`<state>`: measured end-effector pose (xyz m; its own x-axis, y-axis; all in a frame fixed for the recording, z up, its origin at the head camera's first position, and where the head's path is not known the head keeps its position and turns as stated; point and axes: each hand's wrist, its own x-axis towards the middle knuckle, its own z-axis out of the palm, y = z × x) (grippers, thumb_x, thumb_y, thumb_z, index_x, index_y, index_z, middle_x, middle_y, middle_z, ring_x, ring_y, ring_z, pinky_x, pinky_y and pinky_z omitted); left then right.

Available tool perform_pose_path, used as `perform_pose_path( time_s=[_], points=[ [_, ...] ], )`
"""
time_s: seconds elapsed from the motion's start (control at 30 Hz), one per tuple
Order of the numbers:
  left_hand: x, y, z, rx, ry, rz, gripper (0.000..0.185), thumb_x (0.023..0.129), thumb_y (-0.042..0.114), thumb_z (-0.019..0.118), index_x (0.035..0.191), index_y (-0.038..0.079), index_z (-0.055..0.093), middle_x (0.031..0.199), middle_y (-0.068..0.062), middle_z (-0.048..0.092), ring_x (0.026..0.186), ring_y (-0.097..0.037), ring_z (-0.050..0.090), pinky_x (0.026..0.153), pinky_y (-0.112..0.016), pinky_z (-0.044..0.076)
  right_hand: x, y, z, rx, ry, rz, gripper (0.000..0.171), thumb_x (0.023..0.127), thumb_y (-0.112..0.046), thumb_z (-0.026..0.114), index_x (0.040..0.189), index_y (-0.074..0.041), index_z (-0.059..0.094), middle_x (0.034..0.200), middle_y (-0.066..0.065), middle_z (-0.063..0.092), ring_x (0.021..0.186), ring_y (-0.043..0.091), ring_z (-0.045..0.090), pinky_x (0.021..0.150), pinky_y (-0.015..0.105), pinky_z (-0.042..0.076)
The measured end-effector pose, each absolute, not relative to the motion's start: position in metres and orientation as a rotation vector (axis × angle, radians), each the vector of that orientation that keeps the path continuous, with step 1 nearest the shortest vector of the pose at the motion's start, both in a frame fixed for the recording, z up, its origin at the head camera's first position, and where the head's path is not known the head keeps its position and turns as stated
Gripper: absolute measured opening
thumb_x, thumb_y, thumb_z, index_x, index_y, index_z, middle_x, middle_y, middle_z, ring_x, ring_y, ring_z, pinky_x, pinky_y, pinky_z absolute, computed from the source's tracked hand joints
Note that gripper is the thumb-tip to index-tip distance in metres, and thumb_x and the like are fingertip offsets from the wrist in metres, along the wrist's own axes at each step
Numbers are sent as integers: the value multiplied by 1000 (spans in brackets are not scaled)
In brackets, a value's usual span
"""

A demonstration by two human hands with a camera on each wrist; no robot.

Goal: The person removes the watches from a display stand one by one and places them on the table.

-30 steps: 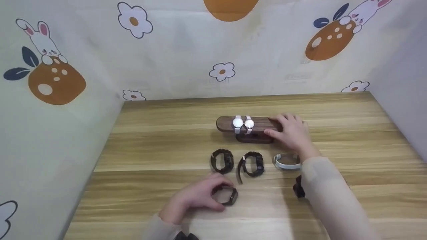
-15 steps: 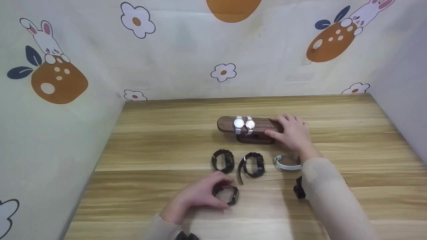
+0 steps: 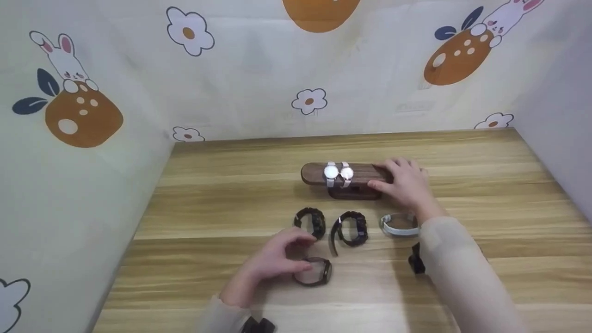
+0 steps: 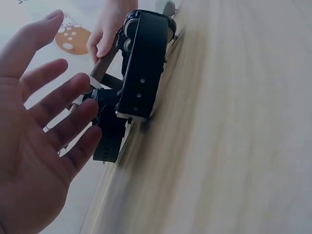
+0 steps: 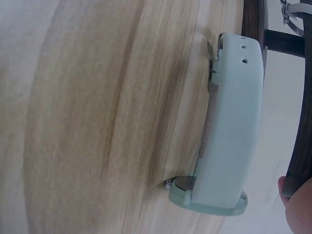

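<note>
A dark watch stands on the wooden table, free of my left hand, which hovers just left of it with fingers spread. The left wrist view shows that watch on its side and my spread left-hand fingers apart from it. My right hand grips the right end of a dark wooden watch stand. Two white watches sit on the stand. The right wrist view shows a pale green watch close below the wrist.
Two black watches and the pale green watch lie in a row in front of the stand. Another dark item is half hidden by my right sleeve. Patterned walls close in the table on three sides.
My left hand has let go of the dark watch and spread its fingers; the watch stays on the table. The right hand has not moved.
</note>
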<state>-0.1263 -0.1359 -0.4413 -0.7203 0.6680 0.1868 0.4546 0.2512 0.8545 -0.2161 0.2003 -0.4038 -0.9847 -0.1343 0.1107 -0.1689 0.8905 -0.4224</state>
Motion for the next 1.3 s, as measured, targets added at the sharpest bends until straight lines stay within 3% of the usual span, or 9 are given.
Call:
perform_pose_path(
  time_s=[0.33, 0.63, 0.9, 1.3],
  points=[
    [-130, -139, -440, 948, 2319, 1561, 49, 74, 17, 77, 119, 6, 59, 113, -2, 61, 104, -18, 54, 94, -37, 43, -219, 201, -399, 272, -3024, 599, 68, 80, -58, 61, 134, -18, 49, 137, 19, 42, 125, 45, 30, 96, 67, 22],
    [-135, -151, -434, 810, 2369, 1663, 49, 77, 14, 74, 121, 3, 57, 111, -12, 62, 102, -26, 55, 93, -47, 43, -222, 198, -399, 294, -3021, 620, 68, 80, -58, 61, 134, -18, 50, 137, 19, 42, 124, 44, 31, 95, 64, 24],
    [-146, -148, -430, 676, 2458, 1610, 50, 80, 25, 72, 121, 2, 56, 109, -8, 61, 100, -23, 55, 91, -43, 44, -222, 201, -399, 293, -3038, 599, 68, 81, -59, 60, 135, -19, 49, 137, 17, 44, 125, 44, 30, 96, 66, 22],
    [-176, -132, -419, 666, 2515, 1733, 45, 79, 15, 73, 119, 0, 56, 102, -13, 62, 91, -25, 57, 85, -41, 49, -221, 204, -402, 323, -3024, 608, 65, 81, -57, 61, 134, -19, 50, 136, 16, 45, 123, 42, 32, 97, 65, 22]
  ],
)
